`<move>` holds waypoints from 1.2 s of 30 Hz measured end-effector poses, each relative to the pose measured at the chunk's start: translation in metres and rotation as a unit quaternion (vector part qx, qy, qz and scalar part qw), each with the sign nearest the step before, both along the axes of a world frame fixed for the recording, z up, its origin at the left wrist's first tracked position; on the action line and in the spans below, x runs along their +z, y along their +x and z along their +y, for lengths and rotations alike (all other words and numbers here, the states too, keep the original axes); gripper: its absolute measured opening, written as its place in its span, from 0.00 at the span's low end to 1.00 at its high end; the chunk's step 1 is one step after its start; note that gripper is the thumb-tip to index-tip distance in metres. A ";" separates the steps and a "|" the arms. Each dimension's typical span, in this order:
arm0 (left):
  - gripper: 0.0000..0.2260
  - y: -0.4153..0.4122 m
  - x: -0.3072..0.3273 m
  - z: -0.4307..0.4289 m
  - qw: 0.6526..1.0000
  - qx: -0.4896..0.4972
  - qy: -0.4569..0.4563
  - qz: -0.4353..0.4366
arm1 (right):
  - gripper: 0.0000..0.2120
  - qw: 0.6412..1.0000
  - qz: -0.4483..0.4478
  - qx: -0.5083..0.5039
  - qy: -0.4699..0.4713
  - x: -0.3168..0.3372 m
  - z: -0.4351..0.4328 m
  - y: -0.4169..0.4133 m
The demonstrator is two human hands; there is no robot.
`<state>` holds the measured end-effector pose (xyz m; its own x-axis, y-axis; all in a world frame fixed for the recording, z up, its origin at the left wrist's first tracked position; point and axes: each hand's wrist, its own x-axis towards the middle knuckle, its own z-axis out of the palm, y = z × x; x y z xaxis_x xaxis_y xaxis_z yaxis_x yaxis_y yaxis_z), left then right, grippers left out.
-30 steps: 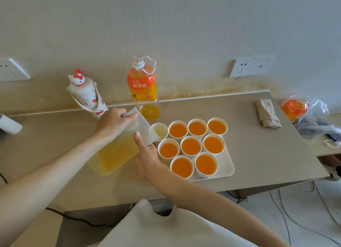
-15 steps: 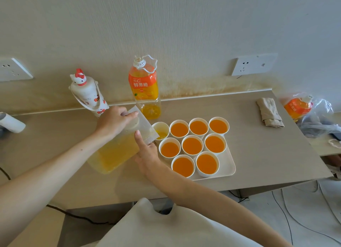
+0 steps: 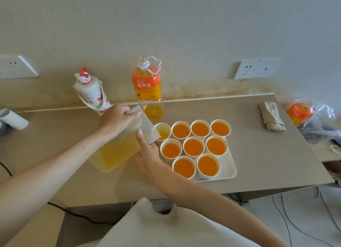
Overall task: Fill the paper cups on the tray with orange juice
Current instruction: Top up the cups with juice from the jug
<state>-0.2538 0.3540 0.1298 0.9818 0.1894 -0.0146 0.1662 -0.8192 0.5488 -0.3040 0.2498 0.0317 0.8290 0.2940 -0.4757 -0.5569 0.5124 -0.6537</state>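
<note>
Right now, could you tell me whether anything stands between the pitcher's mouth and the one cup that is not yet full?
Nothing visible does. The pitcher, gripped by the left hand, tilts with its mouth at the rim of the part-filled cup. The right hand touches the pitcher's side with one finger, clear of the pour.

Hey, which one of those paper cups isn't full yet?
The far-left cup in the back row, at the tilted pitcher's mouth. It holds only a shallow pool of juice; the other eight are filled near their rims.
</note>
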 end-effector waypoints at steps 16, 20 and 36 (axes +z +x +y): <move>0.24 0.004 0.003 0.001 1.000 -0.006 0.017 -0.008 | 0.39 1.000 0.006 -0.005 0.027 0.006 0.000 -0.002; 0.24 0.004 0.003 0.001 1.000 -0.004 0.021 -0.007 | 0.38 1.000 0.009 -0.001 0.027 0.009 -0.001 -0.001; 0.23 0.001 0.010 -0.003 1.000 -0.003 0.014 -0.010 | 0.29 0.999 0.017 0.008 0.032 0.021 -0.007 -0.003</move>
<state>-0.2526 0.3510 0.1397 0.9829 0.1840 0.0102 0.1510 -0.8357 0.5281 -0.3074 0.2426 0.0528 0.8080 0.3376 -0.4828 -0.5861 0.5435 -0.6009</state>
